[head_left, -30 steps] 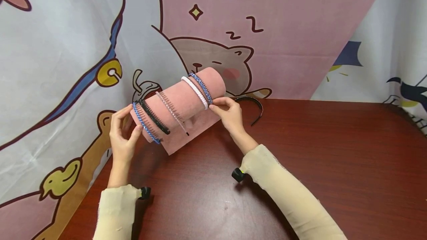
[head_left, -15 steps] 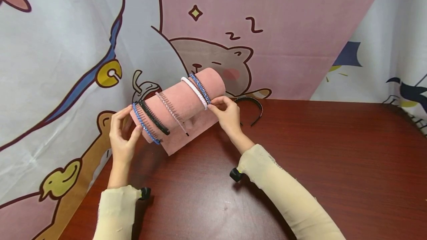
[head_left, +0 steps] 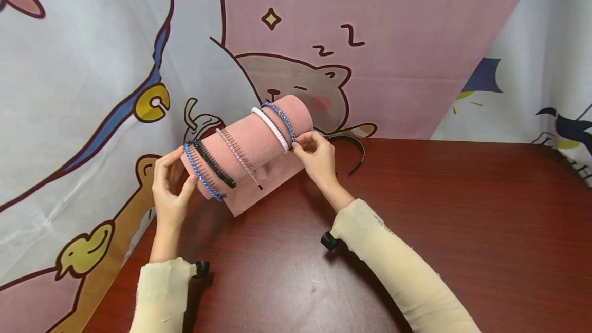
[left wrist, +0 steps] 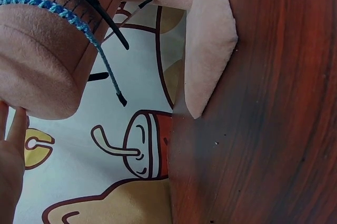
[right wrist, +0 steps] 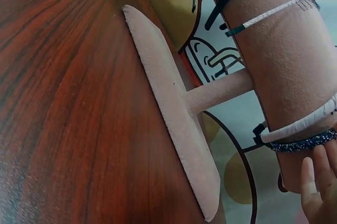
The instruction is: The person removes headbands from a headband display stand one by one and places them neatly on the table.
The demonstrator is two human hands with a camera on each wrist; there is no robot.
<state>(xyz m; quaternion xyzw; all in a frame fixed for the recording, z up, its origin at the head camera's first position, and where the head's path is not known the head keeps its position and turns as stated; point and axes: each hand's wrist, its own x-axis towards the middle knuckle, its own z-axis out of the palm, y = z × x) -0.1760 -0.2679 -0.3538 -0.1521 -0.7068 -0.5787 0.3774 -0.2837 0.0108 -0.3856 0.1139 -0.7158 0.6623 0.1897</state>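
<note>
The glittery blue headband (head_left: pixel 284 118) sits around the right end of the pink headband stand (head_left: pixel 250 136), just beside the white headband (head_left: pixel 273 126). The right hand (head_left: pixel 319 159) pinches its near tip. Probably it is light and springy, so better to hold it by the tips. The left hand (head_left: pixel 169 191) holds the stand's left end between thumb and fingers.

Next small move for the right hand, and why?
Probably nudge the right-end blue headband slightly farther from the white headband: the right hand is at the blue one's lower end, the two sit close together, and bare pink roll shows beyond. The left hand, at the roll's other end, can likely brace it.
</note>
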